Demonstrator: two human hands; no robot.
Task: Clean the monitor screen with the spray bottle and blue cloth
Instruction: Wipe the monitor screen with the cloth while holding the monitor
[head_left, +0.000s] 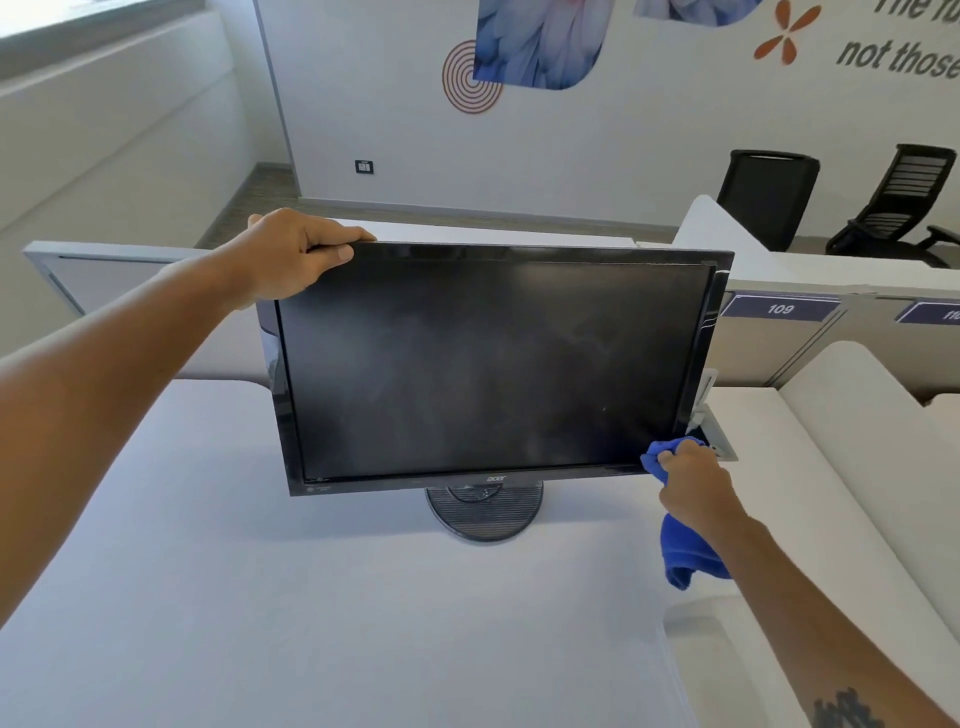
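A black monitor (488, 364) stands on a round base (484, 512) in the middle of a white desk (260, 597); its dark screen is off and shows faint smears. My left hand (296, 254) grips the monitor's top left corner, fingers curled over the top edge. My right hand (693, 486) holds a bunched blue cloth (685, 556) against the screen's bottom right corner, and the rest of the cloth hangs below my wrist. No spray bottle is in view.
A grey cable box (719, 441) is set into the desk just behind the monitor's right side. Low partitions (779, 338) with number labels run behind the desk. Two black office chairs (769, 197) stand at the back right by a decorated wall.
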